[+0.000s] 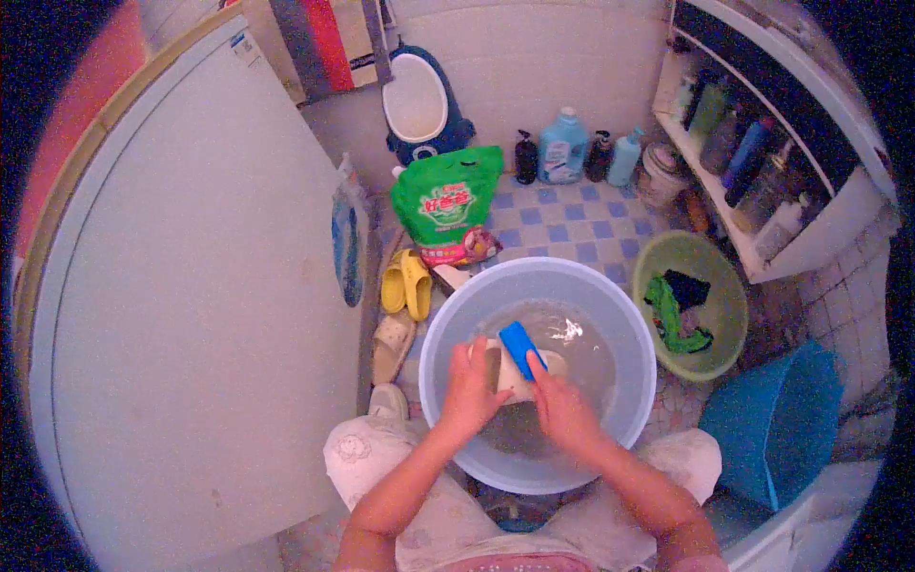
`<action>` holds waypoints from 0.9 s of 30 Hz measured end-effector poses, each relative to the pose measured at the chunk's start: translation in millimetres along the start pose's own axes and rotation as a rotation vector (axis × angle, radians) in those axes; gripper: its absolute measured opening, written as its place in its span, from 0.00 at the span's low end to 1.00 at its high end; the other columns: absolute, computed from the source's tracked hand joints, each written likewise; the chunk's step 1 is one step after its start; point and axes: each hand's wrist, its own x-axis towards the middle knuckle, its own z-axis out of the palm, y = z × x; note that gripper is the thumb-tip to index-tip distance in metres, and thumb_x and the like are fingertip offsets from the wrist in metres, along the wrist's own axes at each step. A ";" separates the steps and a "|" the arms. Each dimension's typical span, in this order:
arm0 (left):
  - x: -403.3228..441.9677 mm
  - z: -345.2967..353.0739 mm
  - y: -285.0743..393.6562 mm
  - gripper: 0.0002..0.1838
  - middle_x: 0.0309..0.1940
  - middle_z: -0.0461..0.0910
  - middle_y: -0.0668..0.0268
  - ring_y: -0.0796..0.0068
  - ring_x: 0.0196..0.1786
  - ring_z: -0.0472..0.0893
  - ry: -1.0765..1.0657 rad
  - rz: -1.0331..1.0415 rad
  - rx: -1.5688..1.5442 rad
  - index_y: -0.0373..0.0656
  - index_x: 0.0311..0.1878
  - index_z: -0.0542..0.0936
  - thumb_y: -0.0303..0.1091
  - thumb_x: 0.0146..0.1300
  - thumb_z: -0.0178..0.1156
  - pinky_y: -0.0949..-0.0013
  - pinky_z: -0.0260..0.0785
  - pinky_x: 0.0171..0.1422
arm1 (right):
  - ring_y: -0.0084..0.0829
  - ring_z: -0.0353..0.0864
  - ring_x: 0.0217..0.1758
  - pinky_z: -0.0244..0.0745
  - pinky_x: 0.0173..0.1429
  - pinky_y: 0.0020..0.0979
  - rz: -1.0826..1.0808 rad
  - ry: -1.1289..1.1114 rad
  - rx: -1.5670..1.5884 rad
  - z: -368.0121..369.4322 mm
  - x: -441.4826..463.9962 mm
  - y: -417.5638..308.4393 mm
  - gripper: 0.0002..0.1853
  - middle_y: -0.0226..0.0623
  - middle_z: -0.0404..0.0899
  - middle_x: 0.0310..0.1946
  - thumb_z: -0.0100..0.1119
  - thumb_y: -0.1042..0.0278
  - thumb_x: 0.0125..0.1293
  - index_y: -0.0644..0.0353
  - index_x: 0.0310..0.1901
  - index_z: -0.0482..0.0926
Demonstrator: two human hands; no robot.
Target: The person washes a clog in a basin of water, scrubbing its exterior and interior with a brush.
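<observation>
My left hand (469, 393) is closed around the near left part of a pale shoe (516, 385), over a large light-blue basin (440, 315) of cloudy water. In my right hand (564, 408) is a blue scrubbing brush (517, 345), pressed against the shoe's upper side. The brush's bristles are hidden beneath its back. Both hands are inside the basin's rim, and the basin stands between my knees. Just past its far left rim lies another whitish shoe (454, 277), partly covered by the basin.
Yellow clogs (407, 286) and a beige slipper (392, 348) lie left, near a white door (191, 305). Behind the basin stand a green detergent bag (448, 195) and several bottles (562, 148). To the right are a green basin (729, 334) with clothes, a blue bucket (748, 429) and a shelf (729, 191).
</observation>
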 end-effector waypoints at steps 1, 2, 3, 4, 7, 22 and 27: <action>0.3 0.3 2.8 0.50 0.51 0.63 0.47 0.45 0.56 0.66 -0.002 0.001 0.002 0.36 0.64 0.58 0.30 0.35 0.75 0.55 0.61 0.61 | 0.52 0.80 0.36 0.74 0.37 0.52 0.001 0.001 0.002 -1.7 4.0 1.6 0.29 0.55 0.76 0.43 0.42 0.70 0.66 0.56 0.69 0.51; 0.6 0.3 4.6 0.50 0.51 0.63 0.47 0.45 0.57 0.66 0.018 0.011 0.013 0.36 0.64 0.58 0.30 0.36 0.75 0.55 0.62 0.61 | 0.53 0.79 0.36 0.73 0.39 0.51 0.069 -0.024 0.017 -2.6 7.9 2.2 0.30 0.54 0.77 0.40 0.44 0.68 0.67 0.52 0.70 0.50; 0.7 -0.4 5.1 0.50 0.52 0.63 0.47 0.45 0.57 0.66 0.040 0.023 0.024 0.36 0.64 0.58 0.30 0.36 0.75 0.55 0.62 0.61 | 0.53 0.78 0.36 0.72 0.41 0.50 0.136 -0.049 0.030 -3.7 10.0 1.1 0.31 0.53 0.77 0.36 0.47 0.66 0.67 0.47 0.70 0.50; 1.8 0.2 2.2 0.50 0.52 0.63 0.47 0.45 0.57 0.66 0.042 0.024 0.024 0.36 0.64 0.58 0.30 0.36 0.75 0.55 0.62 0.61 | 0.53 0.78 0.36 0.72 0.41 0.50 0.135 -0.047 0.029 -6.2 7.2 -1.7 0.31 0.53 0.77 0.36 0.47 0.66 0.67 0.47 0.70 0.50; 4.7 7.5 -16.2 0.53 0.54 0.62 0.47 0.45 0.58 0.65 -0.014 -0.054 0.019 0.34 0.64 0.58 0.36 0.33 0.77 0.55 0.59 0.65 | 0.53 0.80 0.36 0.75 0.38 0.52 0.090 -0.257 -0.036 -5.0 -15.3 -8.8 0.30 0.53 0.77 0.42 0.43 0.68 0.67 0.56 0.69 0.50; 1.6 15.9 -17.3 0.51 0.52 0.62 0.47 0.45 0.57 0.65 0.036 -0.007 0.016 0.37 0.64 0.58 0.29 0.33 0.76 0.54 0.61 0.62 | 0.52 0.78 0.34 0.73 0.39 0.51 0.107 -0.201 0.013 0.6 -16.0 -0.1 0.31 0.52 0.77 0.40 0.47 0.67 0.66 0.49 0.70 0.51; 3.1 10.8 -18.2 0.50 0.51 0.64 0.48 0.46 0.56 0.66 0.000 -0.016 0.008 0.36 0.63 0.58 0.29 0.33 0.76 0.54 0.62 0.60 | 0.53 0.80 0.34 0.75 0.39 0.52 0.048 -0.217 0.028 -4.7 -35.5 -11.5 0.30 0.53 0.78 0.35 0.42 0.70 0.66 0.56 0.69 0.49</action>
